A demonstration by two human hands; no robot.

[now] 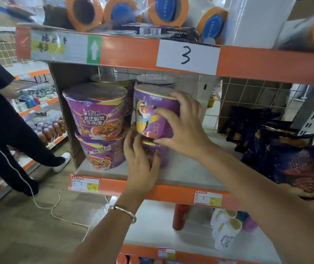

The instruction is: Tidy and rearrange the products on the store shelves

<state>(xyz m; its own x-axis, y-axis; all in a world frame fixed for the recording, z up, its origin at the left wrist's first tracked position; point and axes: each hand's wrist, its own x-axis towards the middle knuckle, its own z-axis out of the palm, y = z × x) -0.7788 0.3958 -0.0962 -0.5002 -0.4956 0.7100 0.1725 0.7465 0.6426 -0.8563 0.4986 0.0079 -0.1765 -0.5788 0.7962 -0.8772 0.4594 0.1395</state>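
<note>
In the head view, the right hand point(181, 122) grips the top cup point(152, 115), a purple noodle cup, with fingers curled over its rim and thumb on its front. This cup sits on the bottom cup point(162, 159), which the left hand point(141, 159) holds from the front, fingers wrapped round its side and hiding most of it. Both cups stand on the middle shelf point(181, 174), just right of two purple bowls point(95, 111) stacked one on the other and nearly touching the cups. Two more lids point(155, 80) show behind these stacks. Well to the right on the same shelf lies a heap of dark bags point(295, 159); their number cannot be told. Above, a sign point(187, 56) reads 3, and five orange-ended rolls point(167, 10) lie on the top shelf. Below stand one red bottle point(180, 216) and two white bottles point(224, 225). Another person point(9, 121) stands at the left.
</note>
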